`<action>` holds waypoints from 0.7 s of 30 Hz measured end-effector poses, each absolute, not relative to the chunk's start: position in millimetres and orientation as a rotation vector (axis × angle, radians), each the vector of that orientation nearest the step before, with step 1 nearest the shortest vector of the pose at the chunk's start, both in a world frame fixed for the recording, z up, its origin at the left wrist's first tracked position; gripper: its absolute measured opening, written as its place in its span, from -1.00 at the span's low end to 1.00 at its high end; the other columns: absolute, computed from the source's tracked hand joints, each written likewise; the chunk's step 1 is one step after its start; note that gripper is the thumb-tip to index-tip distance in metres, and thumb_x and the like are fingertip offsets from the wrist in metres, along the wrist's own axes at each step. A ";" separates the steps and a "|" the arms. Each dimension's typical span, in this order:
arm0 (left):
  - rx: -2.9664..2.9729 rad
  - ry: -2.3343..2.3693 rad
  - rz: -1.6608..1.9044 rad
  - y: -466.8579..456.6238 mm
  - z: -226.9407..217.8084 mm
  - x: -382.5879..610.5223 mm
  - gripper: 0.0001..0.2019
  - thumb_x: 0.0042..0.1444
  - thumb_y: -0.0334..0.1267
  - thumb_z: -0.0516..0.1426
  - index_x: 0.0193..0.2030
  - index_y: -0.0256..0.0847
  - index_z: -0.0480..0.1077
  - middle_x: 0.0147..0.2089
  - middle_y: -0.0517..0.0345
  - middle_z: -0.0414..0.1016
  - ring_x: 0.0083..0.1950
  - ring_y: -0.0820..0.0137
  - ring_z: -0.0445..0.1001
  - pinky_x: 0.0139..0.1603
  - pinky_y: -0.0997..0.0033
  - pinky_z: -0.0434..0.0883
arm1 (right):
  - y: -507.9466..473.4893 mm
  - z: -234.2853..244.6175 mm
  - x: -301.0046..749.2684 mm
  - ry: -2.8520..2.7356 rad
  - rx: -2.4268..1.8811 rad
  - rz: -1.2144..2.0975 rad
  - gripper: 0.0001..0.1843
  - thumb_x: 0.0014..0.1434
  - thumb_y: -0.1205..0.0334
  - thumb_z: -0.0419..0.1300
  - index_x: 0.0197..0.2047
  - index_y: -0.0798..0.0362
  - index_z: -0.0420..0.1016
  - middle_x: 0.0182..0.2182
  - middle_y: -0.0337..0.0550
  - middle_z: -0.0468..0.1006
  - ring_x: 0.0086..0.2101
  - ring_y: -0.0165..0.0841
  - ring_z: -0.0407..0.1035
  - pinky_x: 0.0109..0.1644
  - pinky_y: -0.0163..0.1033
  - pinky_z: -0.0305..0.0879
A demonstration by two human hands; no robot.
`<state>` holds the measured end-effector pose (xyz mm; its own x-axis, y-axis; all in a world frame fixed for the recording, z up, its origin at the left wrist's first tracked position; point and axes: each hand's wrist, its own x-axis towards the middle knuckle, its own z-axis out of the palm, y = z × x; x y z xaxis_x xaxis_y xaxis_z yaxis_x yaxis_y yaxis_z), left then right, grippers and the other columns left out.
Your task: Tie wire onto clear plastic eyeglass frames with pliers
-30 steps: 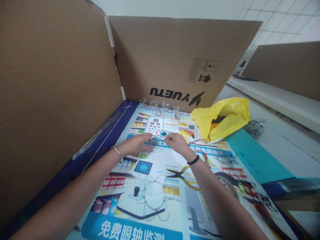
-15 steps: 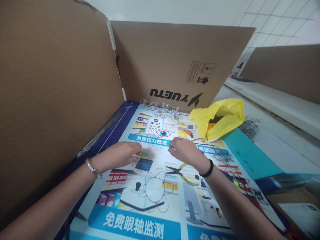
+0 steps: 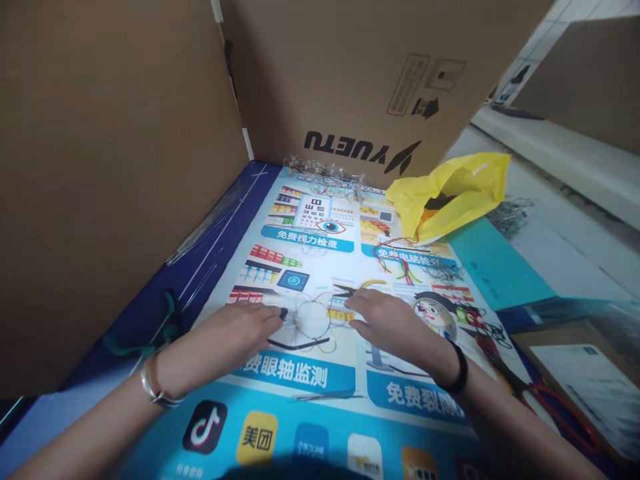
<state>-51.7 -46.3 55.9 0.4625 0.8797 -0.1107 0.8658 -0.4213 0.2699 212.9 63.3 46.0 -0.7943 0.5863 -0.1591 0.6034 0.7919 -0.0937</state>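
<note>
A thin wire ring [image 3: 313, 319] with loose loops around its edge lies on a printed poster sheet [image 3: 330, 267]. My left hand [image 3: 240, 340] is palm down at the ring's left side, fingers stretched forward and holding nothing I can see. On the other side, my right hand [image 3: 395, 327] hovers with thumb and fingers apart, also holding nothing visible. Pliers with yellow handles [image 3: 373, 285] lie just beyond the right fingertips, partly covered by that hand. Whether either hand touches the ring, I cannot tell.
Cardboard panels [image 3: 280, 80] stand at the left and back. A yellow bag [image 3: 460, 190] sits at the back right, near colored threads [image 3: 405, 267] and wire bits [image 3: 445, 269]. Clear wire pieces [image 3: 320, 170] line the back edge. Red-handled scissors [image 3: 560, 407] lie at right, green cord [image 3: 150, 340] at left.
My view has tipped downward. Both hands have come back toward me over the poster, from beyond the wire ring to its two sides. The right fingers have opened, and the ring remains on the poster.
</note>
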 end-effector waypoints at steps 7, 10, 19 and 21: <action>2.462 1.705 -0.024 -42.6 47.9 -35.2 -0.89 0.21 -0.32 -0.03 -0.28 -0.22 0.29 -0.31 0.08 0.44 -0.33 0.25 0.43 -0.40 0.28 0.32 | 49.1 35.5 206.7 2.945 1.077 -0.402 -0.69 0.17 0.28 0.06 0.00 0.04 0.38 -0.13 -0.06 0.45 -0.09 -0.25 0.32 -0.05 -0.18 0.24; 2.408 1.781 0.026 -40.8 41.1 -32.6 -0.87 0.24 -0.26 -0.05 -0.24 -0.22 0.28 -0.34 0.11 0.42 -0.33 0.26 0.43 -0.41 0.31 0.29 | 49.8 21.1 205.6 2.991 1.087 -0.474 -0.71 0.18 0.28 0.06 -0.03 0.03 0.39 -0.18 -0.09 0.46 -0.14 -0.28 0.34 -0.08 -0.20 0.25; 2.292 1.876 0.085 -34.6 18.4 -29.3 -0.84 0.25 -0.23 -0.05 -0.28 -0.18 0.29 -0.33 0.16 0.41 -0.30 0.29 0.42 -0.41 0.37 0.25 | 47.0 -0.4 203.4 3.122 1.074 -0.436 -0.83 0.19 0.28 0.05 -0.19 0.07 0.44 -0.28 -0.10 0.46 -0.23 -0.30 0.33 -0.16 -0.23 0.24; 2.281 1.903 0.080 -34.0 17.0 -29.6 -0.85 0.24 -0.22 -0.05 -0.29 -0.18 0.28 -0.32 0.16 0.41 -0.30 0.29 0.43 -0.43 0.38 0.23 | 47.1 -0.8 203.1 3.137 1.079 -0.388 -0.83 0.20 0.27 0.04 -0.21 0.07 0.44 -0.30 -0.11 0.46 -0.24 -0.30 0.33 -0.17 -0.24 0.23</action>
<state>-29.6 -34.0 17.0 0.1842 0.9806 -0.0669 0.9715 -0.1713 0.1640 203.1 47.1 -0.8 -0.7735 0.6240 0.1107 0.5782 0.7664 -0.2799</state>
